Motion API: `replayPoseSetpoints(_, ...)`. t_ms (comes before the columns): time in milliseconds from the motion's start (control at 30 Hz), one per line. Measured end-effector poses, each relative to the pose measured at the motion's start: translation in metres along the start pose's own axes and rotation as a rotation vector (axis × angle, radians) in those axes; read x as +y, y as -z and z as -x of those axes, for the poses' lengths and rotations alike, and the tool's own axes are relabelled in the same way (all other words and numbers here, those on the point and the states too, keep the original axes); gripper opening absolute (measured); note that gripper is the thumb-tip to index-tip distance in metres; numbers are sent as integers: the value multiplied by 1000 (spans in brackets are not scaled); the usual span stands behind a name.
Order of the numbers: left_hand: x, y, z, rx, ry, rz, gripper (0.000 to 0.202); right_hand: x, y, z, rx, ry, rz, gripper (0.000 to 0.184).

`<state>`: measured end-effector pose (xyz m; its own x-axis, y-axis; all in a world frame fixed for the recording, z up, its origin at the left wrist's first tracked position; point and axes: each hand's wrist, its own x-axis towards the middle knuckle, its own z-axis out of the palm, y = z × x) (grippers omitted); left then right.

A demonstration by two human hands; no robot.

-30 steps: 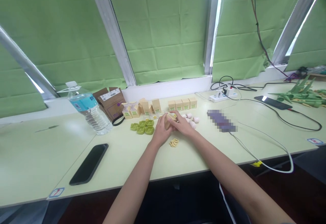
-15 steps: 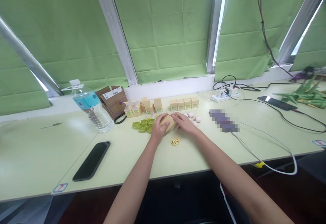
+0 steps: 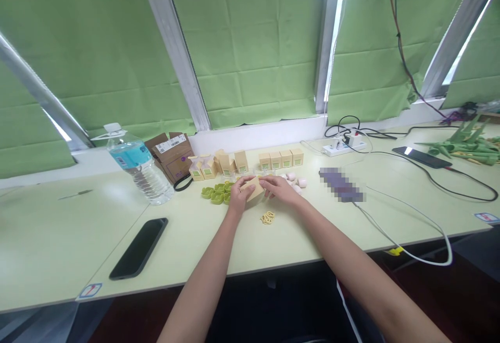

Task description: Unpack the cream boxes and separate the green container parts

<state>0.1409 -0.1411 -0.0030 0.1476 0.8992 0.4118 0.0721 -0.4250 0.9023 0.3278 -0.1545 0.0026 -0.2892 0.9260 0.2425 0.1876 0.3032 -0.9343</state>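
My left hand (image 3: pixel 238 197) is closed around a small tan cardboard box (image 3: pixel 255 191), holding it tilted just above the table. At the box's upper right edge, the fingertips of my right hand (image 3: pixel 280 188) grip it; what they pinch exactly is too small to make out. Green flower-shaped cups (image 3: pixel 217 196) sit beside my left hand, partly covered by it. Several pale pink rounded pieces (image 3: pixel 301 182) lie next to my right hand. Nearer to me is a little heap of yellow curled pieces (image 3: pixel 267 218).
Behind my hands stand open small boxes (image 3: pixel 209 167) and a row of closed ones (image 3: pixel 286 160). To the left are a water bottle (image 3: pixel 142 168), a brown carton (image 3: pixel 174 161) and a black phone (image 3: pixel 139 248). A power strip (image 3: pixel 344 147) and cables occupy the right.
The box has turned slightly in my hands, and its face now looks flatter towards me. Both hands stay on it. The whole view has shifted slightly.
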Motion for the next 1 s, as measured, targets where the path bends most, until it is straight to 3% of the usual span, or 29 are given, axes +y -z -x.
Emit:
replayPoseSetpoints(200,0,-1,1,10,76,133,38,6,2,-2,20,-17,18,52)
replayPoseSetpoints(500,-5,2,-2,3,83,157,29,9,1,-1,-31,14,-3,49)
replayPoseSetpoints(767,-5,2,-3,10,57,67,25,5,1,2,-72,-20,-26,46)
replayPoseSetpoints(1000,-1,2,0,-16,-2,-42,27,0,5,6,-201,-54,-63,48)
